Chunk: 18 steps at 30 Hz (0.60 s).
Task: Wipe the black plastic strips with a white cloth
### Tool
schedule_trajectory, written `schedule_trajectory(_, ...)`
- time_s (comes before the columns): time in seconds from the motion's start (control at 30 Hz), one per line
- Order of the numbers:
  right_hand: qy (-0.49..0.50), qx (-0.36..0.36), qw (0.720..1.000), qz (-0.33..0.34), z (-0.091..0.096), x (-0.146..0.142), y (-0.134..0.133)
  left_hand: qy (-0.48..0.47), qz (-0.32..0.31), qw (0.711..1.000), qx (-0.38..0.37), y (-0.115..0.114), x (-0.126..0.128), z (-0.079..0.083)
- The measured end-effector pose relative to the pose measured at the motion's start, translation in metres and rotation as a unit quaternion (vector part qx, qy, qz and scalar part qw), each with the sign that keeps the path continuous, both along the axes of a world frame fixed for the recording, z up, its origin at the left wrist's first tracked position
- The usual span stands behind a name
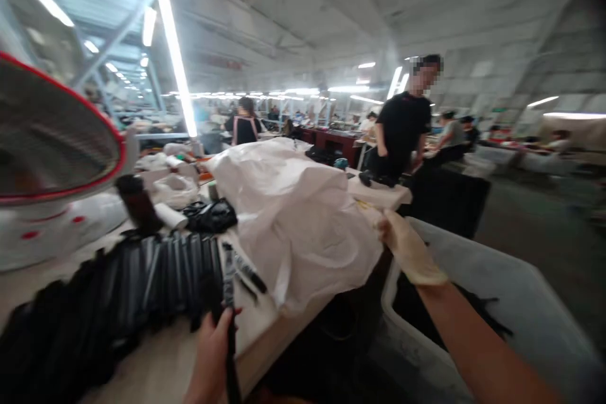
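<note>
From the head camera we see our left hand point(211, 353) low in the middle of the picture. Its fingers are closed around a thin black strap point(230, 303) that stands almost straight up from the fist. The picture is blurry here, so it may be a strip of cloth and not a strap. Behind it, a row of black pleated cloth point(156, 271) lies on the bench point(156, 366).

Our right hand point(408, 249) wears a pale glove. It reaches out to the edge of a big white bag point(293, 214) that is heaped on the bench. The gloved fingers press against the edge of the bag, but we cannot tell if they pinch it or just touch it. Under this arm stands a white plastic bin point(521, 303) with dark cloth inside.

On the far left is a fan with a red rim point(57, 132). Near it a white roll point(171, 216) lies next to a small black pile point(211, 214). Across the bench a person in a black shirt point(402, 126) stands, well apart from our hands.
</note>
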State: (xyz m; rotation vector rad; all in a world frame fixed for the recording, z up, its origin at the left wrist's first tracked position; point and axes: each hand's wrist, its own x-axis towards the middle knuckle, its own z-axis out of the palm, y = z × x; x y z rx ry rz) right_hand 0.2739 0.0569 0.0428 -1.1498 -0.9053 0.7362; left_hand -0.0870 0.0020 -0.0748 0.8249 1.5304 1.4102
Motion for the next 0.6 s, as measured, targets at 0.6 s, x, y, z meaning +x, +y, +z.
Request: schedule_trajectory(0.6, -0.082, -0.124, 0.986, 0.074, -0.072, -0.033, 0.019, -0.008, -0.016, 0.999, -0.029, 0.044, 0.002, -0.029)
